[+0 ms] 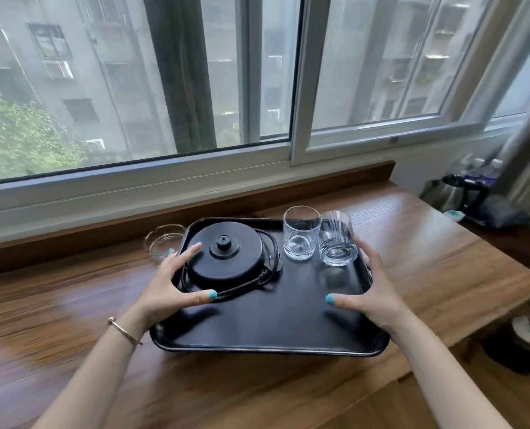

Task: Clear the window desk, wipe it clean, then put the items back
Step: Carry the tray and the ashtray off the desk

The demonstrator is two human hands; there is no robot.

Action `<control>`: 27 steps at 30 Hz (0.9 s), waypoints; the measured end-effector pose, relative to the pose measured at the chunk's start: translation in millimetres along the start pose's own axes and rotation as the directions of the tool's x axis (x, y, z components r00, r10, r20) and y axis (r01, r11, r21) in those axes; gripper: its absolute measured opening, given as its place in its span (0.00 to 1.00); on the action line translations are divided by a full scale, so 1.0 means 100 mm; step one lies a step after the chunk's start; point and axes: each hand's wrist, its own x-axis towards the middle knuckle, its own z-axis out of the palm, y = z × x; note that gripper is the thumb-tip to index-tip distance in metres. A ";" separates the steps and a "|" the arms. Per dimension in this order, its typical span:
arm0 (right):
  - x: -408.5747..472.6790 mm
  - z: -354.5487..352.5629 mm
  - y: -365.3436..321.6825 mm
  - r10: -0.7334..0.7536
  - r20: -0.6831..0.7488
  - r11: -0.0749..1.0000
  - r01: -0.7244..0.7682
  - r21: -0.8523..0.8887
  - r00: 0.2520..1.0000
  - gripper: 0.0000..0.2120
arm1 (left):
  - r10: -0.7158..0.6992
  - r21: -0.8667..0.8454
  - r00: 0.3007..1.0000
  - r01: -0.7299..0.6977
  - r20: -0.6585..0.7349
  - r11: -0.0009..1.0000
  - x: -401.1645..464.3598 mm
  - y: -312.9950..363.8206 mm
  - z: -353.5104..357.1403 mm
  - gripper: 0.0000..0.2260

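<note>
Glass ashtray [164, 241] beside black tray [267, 320] — kettle [452, 193] well apart.

Two bare forearms, no sleeves. Left hand [167, 286] and right hand [372, 292] have turquoise-painted nails. Thin metal bracelet [124, 331] circles left wrist, lower left of frame.

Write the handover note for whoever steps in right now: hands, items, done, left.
Left hand: grips the tray's left edge, thumb on top.
Right hand: grips the right edge, thumb on top.
On the tray: kettle base with cord, two glasses.
Ashtray sits on the desk left of the tray.
Done: cannot tell whether wiping happened.
Left: if clearing, carry the tray off, remove the ashtray, wipe, return everything.
</note>
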 end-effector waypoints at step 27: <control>-0.04 -3.02 0.75 0.116 -0.295 0.989 -0.137 -0.054 0.949 0.57 | 0.201 -0.070 0.945 -0.189 0.259 0.979 1.59 1.65 2.77 0.43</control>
